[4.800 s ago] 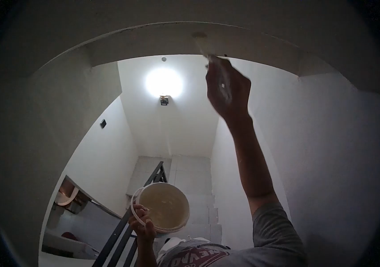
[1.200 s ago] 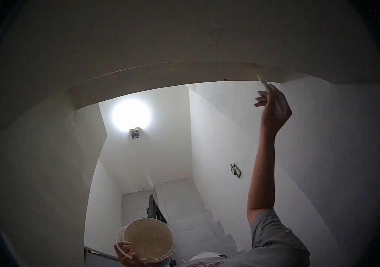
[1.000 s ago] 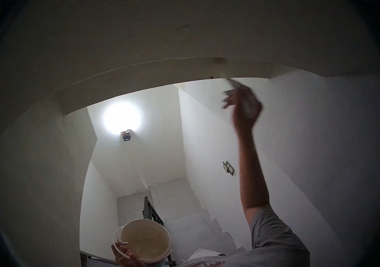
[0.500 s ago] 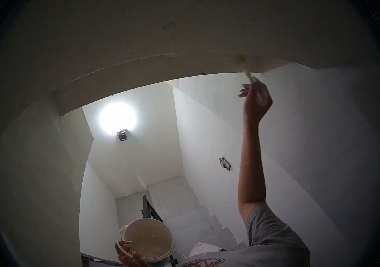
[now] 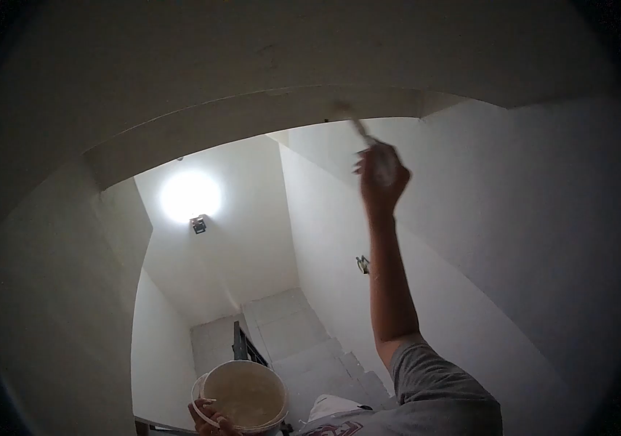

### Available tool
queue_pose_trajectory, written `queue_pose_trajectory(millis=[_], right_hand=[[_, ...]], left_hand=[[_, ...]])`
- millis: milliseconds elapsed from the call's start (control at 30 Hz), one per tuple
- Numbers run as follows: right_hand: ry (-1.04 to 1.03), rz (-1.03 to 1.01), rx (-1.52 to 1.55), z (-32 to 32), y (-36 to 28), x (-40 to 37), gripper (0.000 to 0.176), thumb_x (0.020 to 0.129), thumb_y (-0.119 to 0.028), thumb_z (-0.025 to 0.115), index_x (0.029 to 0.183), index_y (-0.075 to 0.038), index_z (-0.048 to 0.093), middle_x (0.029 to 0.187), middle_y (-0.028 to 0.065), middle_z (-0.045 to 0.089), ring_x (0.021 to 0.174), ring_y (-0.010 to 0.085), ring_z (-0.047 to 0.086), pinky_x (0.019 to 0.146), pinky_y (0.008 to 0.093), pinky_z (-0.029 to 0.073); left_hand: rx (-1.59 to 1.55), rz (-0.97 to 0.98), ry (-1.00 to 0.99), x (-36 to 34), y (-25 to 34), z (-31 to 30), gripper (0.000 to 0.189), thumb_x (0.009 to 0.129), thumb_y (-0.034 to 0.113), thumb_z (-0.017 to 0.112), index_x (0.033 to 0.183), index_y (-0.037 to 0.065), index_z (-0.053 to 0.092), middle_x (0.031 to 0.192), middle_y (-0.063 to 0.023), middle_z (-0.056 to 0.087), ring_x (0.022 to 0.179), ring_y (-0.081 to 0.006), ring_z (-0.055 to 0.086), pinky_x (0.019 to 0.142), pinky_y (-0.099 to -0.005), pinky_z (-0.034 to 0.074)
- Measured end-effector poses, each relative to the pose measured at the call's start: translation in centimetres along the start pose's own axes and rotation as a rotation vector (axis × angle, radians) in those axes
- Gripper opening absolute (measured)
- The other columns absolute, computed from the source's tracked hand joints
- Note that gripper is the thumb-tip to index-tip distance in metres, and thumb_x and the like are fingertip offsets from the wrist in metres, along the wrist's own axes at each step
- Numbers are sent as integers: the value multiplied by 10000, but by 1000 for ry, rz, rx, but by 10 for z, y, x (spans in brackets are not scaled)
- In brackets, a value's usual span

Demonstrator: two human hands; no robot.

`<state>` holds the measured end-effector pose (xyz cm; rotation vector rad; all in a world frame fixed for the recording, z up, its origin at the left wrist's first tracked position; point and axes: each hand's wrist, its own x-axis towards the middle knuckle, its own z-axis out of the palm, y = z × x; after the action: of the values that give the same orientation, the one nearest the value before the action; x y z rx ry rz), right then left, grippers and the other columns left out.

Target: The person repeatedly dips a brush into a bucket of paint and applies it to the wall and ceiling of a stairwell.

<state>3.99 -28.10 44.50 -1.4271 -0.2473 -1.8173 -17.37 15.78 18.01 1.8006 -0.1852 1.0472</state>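
Note:
My right hand (image 5: 383,174) is raised high, its fingers wrapped round the handle of a paintbrush (image 5: 360,128). The brush is smeared by motion; its bristle end overlaps the underside of the ceiling beam (image 5: 252,116), and whether it touches cannot be told. Low in the view, my left hand (image 5: 208,418) grips a white bucket (image 5: 281,385) at its left side, near the wire-like handle. Pale, cream-coloured liquid (image 5: 245,396) shows inside the bucket, which tilts toward me. White smears mark the fingers of both hands.
A bright lamp (image 5: 190,196) shines on the far wall above a small dark fixture (image 5: 198,224). Below are pale stairs (image 5: 310,363) and a dark metal railing (image 5: 248,345). A small wall fitting (image 5: 362,264) sits behind my right forearm.
My right hand has moved left with the paintbrush, along the beam, and slightly down. My left hand and the bucket have stayed almost in place.

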Motion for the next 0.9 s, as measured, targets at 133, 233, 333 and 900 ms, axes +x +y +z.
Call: queue_pose_trajectory(millis=[133,233,333,900], right_hand=[[175,195,129,-7,-11,13,45,885,-70,665,884,-28,648,674,60,658,550,126,620,518,295,518],[28,-83,-138,25,-18,-14,85,846,-109,708,884,-55,654,683,78,656,561,166,633,553,321,527],[-166,-197,-113,49,-82,-41,49,833,-26,693,855,-26,649,673,27,661,562,97,616,557,259,502],[-32,-80,268,30,-86,-41,74,911,12,627,944,59,674,756,106,698,623,157,683,564,290,569]], left_hand=[[56,46,-12,3,12,-9,641,966,606,475,941,-25,585,822,-152,591,741,-324,588,655,-461,494],[151,84,-26,5,14,-15,633,966,600,476,955,-24,581,865,-161,596,762,-334,591,670,-463,494],[182,80,15,0,11,-13,657,956,619,480,981,-29,585,915,-167,596,789,-350,593,689,-465,499],[85,17,-47,-1,23,-17,792,866,716,553,1083,-45,588,906,-183,621,807,-338,623,701,-452,513]])
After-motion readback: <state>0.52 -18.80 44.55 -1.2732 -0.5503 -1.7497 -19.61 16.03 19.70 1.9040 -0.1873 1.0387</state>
